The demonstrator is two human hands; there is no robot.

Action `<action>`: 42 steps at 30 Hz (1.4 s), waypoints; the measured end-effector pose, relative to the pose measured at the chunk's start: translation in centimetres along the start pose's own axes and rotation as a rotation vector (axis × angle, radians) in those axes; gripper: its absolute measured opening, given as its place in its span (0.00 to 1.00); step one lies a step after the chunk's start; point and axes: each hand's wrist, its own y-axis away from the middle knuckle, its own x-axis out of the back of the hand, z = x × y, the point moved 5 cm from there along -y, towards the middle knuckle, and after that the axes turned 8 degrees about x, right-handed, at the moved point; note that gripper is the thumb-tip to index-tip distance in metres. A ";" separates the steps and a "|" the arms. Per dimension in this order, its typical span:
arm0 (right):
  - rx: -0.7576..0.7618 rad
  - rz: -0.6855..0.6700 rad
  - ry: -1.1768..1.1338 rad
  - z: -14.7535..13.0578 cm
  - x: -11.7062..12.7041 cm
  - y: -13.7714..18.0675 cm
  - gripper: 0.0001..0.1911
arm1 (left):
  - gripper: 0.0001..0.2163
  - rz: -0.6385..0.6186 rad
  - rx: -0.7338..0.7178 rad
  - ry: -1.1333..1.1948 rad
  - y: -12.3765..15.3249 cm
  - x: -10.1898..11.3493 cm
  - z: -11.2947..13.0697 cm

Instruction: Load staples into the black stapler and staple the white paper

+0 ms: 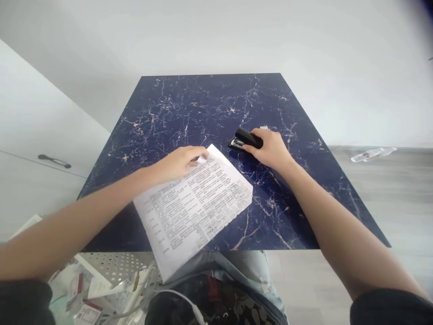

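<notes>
- Head view, looking down at dark blue marbled table (pixel 203 104) with pale veins, set against a white wall.
- Left hand (pixel 179 162) reaching in from lower left, resting on far corner of printed sheets (pixel 196 207).
- Left fingers (pixel 194 155) bent and narrow, close together on that corner; a bit of white paper edge showing just past the tips; pinch or plain press, cannot tell.
- Printed sheets lying flat, turned at an angle, dense black text on top; near end hanging off table's front edge over the lap.
- Right hand (pixel 270 149) on table past the sheets' right side, closed round rear end of black stapler (pixel 245 139).
- Right fingers wrapped over stapler's back, thumb side toward camera; front of stapler sticking out to the left, silver metal showing at its mouth.
- Stapler resting on table, just beyond far right edge of the sheets, not touching them.
- Small white scrap (pixel 264 128) on table right behind right hand.
- White cabinet at left with dark handle (pixel 54 160).
- Clear plastic item (pixel 372 154) on grey floor at right, well apart from table.
- White perforated tray (pixel 115 266) with packets and papers at lower left, below table edge.
- Jeans (pixel 243 271) and a white cable (pixel 182 298) at bottom centre.
</notes>
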 end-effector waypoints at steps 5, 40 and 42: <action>0.003 -0.002 0.007 0.0 -0.1 0.0 0.09 | 0.18 0.112 -0.002 -0.195 -2.1 0.9 2.0; 0.421 -0.054 -0.151 -1.2 -0.3 0.2 0.17 | 0.32 0.032 0.147 -0.434 8.1 -3.7 -0.7; 0.434 -0.062 -0.149 -1.5 -0.3 0.3 0.17 | 0.28 -0.014 -0.011 -0.394 4.9 -2.4 -0.2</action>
